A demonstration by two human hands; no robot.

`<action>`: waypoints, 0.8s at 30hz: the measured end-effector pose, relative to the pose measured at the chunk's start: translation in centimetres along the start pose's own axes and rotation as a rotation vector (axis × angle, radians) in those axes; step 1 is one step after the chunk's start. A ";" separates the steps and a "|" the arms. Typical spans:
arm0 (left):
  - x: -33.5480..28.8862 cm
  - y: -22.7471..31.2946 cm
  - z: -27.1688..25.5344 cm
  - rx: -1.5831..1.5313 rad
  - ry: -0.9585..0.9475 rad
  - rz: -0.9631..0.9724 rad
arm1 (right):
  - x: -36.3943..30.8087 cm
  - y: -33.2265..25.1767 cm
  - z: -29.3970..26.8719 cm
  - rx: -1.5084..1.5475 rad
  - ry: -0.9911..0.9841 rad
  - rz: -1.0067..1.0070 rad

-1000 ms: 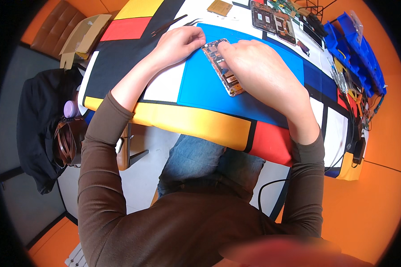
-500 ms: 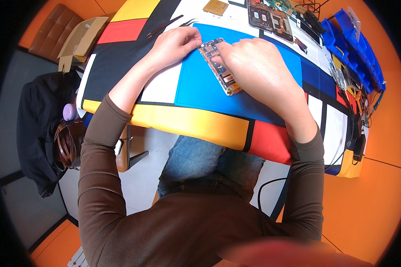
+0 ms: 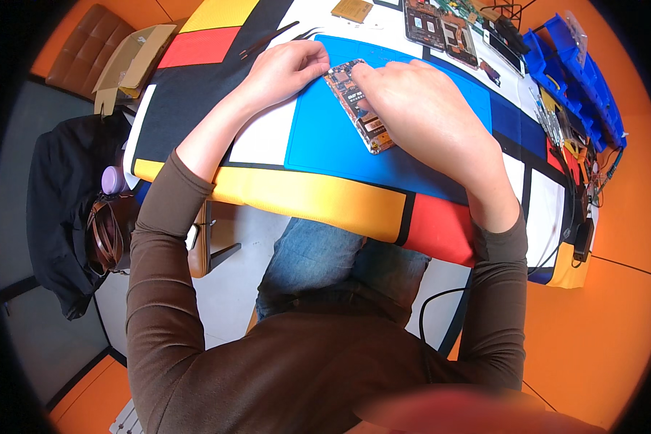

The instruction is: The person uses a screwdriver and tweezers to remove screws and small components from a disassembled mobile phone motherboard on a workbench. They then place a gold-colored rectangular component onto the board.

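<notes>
Far left of the hands, a black bag [image 3: 58, 210] hangs beside the table [image 3: 318, 199], with a folded piece of cardboard [image 3: 126, 65] at the table's corner. Just beyond the left hand lie black tweezers [image 3: 271, 40], loose on the cloth.

The left hand [image 3: 286, 69] rests on the edge of the blue mat [image 3: 325, 148], its fingers curled together with the tips pressed against the near end of the opened phone [image 3: 359, 108]. The phone lies flat on the mat between the two hands, its bare inner parts facing up. Whether the fingers pinch it or only steady it, I cannot tell.

The right hand [image 3: 419, 108] covers the phone's right side, fingers bent down onto it; what is under the fingertips is hidden, so I cannot tell if they are closed on anything.

To the right of that hand are more circuit boards [image 3: 441, 29] and blue bins [image 3: 579, 72].

The risk, as I judge it: pressing bare fingers on exposed parts could bend or smudge something, and an uneven push could slide the phone off the mat.
</notes>
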State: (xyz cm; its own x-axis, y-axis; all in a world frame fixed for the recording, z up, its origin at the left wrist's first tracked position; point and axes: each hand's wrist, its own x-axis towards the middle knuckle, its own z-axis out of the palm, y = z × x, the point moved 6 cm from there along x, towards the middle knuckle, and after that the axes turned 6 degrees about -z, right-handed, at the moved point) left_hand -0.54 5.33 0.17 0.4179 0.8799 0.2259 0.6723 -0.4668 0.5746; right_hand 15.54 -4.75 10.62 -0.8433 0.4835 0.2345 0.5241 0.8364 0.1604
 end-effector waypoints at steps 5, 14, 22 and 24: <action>0.0 0.0 0.0 -0.015 0.000 0.004 | 0.1 0.0 -0.1 -0.069 0.016 0.029; -0.1 0.1 -0.1 -0.018 0.005 -0.011 | 0.3 -0.1 0.2 -0.057 -0.072 0.111; -0.1 0.1 0.0 -0.021 -0.001 -0.012 | -0.2 -0.3 -0.3 -0.019 0.028 0.013; 0.0 0.1 0.1 -0.011 -0.007 -0.002 | -0.2 -0.2 -0.3 -0.041 0.059 -0.023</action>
State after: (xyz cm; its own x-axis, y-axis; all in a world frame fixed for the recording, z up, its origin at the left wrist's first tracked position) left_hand -0.47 5.28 0.16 0.4209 0.8802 0.2193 0.6663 -0.4640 0.5838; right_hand 15.64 -5.12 10.85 -0.8472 0.4476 0.2862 0.5105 0.8350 0.2051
